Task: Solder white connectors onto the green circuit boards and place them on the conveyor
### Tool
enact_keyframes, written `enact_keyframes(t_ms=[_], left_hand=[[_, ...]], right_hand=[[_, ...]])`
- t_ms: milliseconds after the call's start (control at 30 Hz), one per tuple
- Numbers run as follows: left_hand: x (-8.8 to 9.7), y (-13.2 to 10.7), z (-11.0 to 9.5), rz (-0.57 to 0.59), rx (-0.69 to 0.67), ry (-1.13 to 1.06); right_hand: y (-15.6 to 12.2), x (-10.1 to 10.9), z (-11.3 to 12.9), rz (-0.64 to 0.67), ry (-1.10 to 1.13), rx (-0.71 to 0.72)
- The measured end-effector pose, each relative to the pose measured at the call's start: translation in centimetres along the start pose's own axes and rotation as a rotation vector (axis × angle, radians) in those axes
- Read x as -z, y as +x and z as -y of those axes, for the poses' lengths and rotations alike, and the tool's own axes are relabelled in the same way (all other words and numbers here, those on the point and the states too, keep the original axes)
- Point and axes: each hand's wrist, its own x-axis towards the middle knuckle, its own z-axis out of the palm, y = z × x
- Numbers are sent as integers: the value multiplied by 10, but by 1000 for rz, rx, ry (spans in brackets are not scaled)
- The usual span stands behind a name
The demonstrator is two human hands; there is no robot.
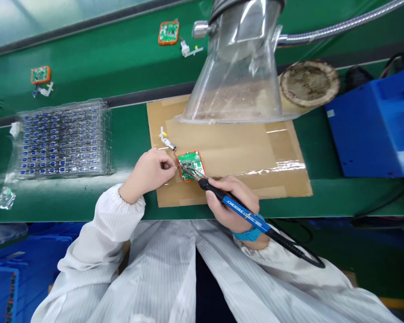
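Observation:
A green circuit board [192, 160] in an orange frame lies on the cardboard sheet. My right hand [234, 197] grips a blue and black soldering iron [244, 211], its tip over the lower left part of the board. Two thin metal prongs show near that tip; I cannot tell whether both belong to the iron. At the board's left edge, my left hand [154, 170] is closed in a pinch; what lies between its fingertips is too small to make out. A small motor [169, 143] with a white plastic piece rests above that hand, joined to the board by thin wires.
Cardboard [235, 152] covers the bench middle. A clear fume hood [237, 85] hangs over its far side, beside a round crusted container [309, 83]. Left stands a clear tray [63, 139] of small blue-marked parts; right, a blue bin [370, 125]. More boards [169, 32] lie on the far ledge.

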Motion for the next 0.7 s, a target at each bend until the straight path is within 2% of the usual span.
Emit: enact_keyframes(t_ms=[700], left_hand=[[1, 0, 0, 22, 23, -20]], right_hand=[[1, 1, 1, -9, -53, 0]])
